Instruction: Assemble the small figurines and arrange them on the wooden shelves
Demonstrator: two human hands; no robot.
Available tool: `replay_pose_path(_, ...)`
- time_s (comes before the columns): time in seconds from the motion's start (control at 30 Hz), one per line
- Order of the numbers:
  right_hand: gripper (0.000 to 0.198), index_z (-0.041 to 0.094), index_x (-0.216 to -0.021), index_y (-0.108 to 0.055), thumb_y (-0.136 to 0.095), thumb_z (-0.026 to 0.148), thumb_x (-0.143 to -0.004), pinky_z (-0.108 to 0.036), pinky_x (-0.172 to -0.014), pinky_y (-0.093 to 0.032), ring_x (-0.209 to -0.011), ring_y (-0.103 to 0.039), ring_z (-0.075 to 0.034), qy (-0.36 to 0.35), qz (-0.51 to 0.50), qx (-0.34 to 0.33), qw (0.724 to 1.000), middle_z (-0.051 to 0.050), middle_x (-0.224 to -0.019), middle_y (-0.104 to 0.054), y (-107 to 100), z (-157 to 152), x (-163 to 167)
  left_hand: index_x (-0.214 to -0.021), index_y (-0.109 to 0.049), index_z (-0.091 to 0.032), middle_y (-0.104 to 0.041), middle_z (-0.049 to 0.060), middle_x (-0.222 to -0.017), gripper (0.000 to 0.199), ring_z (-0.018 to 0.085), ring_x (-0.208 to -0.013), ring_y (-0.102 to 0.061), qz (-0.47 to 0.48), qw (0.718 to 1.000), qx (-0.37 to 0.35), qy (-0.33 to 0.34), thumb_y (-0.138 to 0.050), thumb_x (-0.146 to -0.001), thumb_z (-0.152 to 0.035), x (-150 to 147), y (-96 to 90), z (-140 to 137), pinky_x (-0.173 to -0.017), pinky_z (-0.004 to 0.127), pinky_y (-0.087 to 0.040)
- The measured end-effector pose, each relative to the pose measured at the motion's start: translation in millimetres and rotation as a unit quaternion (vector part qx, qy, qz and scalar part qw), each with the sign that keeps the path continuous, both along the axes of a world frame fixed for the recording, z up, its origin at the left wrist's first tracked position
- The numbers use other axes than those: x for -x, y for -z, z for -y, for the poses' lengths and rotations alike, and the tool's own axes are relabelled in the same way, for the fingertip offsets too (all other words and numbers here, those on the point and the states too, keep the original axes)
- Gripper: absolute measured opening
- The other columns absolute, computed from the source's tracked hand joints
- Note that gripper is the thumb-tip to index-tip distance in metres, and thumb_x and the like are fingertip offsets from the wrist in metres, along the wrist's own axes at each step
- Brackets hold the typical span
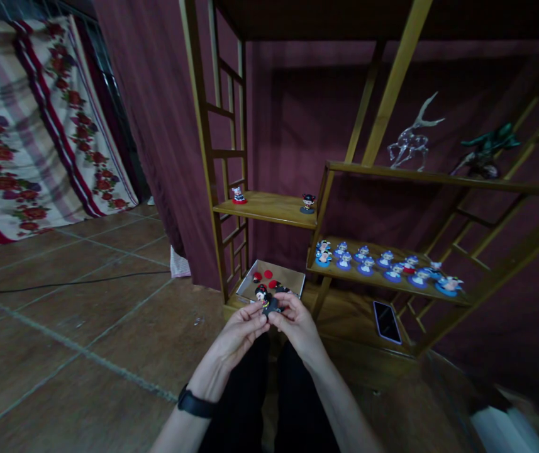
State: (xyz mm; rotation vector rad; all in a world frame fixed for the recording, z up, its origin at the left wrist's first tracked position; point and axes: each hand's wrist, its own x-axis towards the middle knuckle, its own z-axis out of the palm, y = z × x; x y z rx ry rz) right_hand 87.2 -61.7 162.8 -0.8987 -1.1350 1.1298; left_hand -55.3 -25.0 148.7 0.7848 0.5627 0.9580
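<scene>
**Small figurine pinched between both hands, in front of the box**

Your fingers hide part of what you hold: the dark lower end of the figurine (pixel 263 297) is partly covered by fingertips, and its underside and fine markings are too small to make out. Your hands also block the near side of the shallow box (pixel 288 275) beyond them. Inside it you can pick out red pieces (pixel 268 274), and a dark item just above your right hand is partly covered, so you cannot tell its shape. Both your forearms run off the bottom edge, the wooden shelf unit (pixel 377 113) is cut off at the top, and the pale objects (pixel 500 428) at lower right are blurred.

The figurine is tilted. Its long axis slants from the dark-haired head at upper left to the dark end at lower right; exactly where the face points is hard to tell.

Your left hand (pixel 239 330) grips it on the left with thumb and fingers narrowed; your right hand (pixel 300 322) pinches the dark end on the right. It is held above your knees, on the near side of the box. Two other figures stand well apart on the small shelf (pixel 269 206) above.
</scene>
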Motion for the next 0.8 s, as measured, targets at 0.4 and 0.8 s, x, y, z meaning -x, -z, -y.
replay_pose_path(0.4,0.037,0.023,-0.106,-0.054,-0.063,0.03,-0.071,-0.021,-0.053,-0.043,-0.075,-0.057,-0.013,-0.003,0.009,0.014,1.0,-0.003,-0.097,-0.06,5,-4,-5,-0.094,-0.065,-0.013,-0.068,0.009,-0.097,0.033,0.018,-0.09,-0.062,-0.044,0.996,-0.072,-0.03,-0.073,-0.062,-0.011,-5,-4.4,0,-0.082,0.028,-0.046)
replay_pose_path(0.8,0.043,0.024,-0.112,-0.056,-0.063,0.032,-0.07,-0.026,-0.06,-0.046,-0.083,-0.058,-0.017,-0.016,-0.012,0.032,0.999,-0.005,-0.107,-0.062,13,-8,-10,-0.095,-0.063,-0.015,-0.07,0.004,-0.083,0.042,0.016,-0.074,-0.064,-0.14,0.976,-0.14,-0.087,-0.077,-0.056,-0.023,-13,-11.0,3,-0.074,0.028,-0.047)
